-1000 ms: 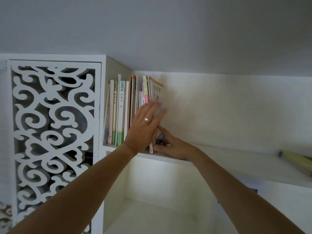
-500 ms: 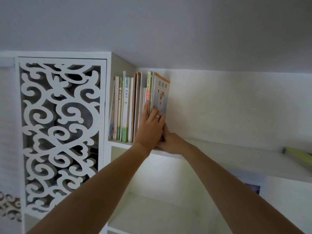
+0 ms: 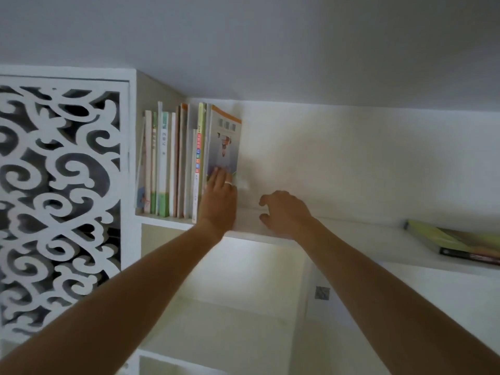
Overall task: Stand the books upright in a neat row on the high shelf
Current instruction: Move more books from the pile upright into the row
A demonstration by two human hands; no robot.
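mostly the view is ceiling and pale wall, with a white fretwork panel point(image 3: 59, 190) at far left and the high shelf point(image 3: 351, 234) running across from its side wall toward the right. on that shelf a row of books point(image 3: 173, 163) stands upright, packed against the left wall of the compartment. well apart, at the far right end of the shelf, a small stack of flat books point(image 3: 460, 244) lies on its side, so the task looks only partly done.

the outermost book point(image 3: 224, 142), with an orange top band on its cover, leans a little to the right at its top. the left hand point(image 3: 219, 198) presses flat against the lower part of its cover, fingers straight, a ring showing, steadying the row. the right hand point(image 3: 284, 212) hovers over the shelf edge just to the right, fingers loosely curled and holding nothing.

my reading is that the step in hand is squaring up the end of the row. next, i'd judge, the right hand needs to reach along to the flat stack while the left keeps the end book from tipping; let go too early and it may slide over.
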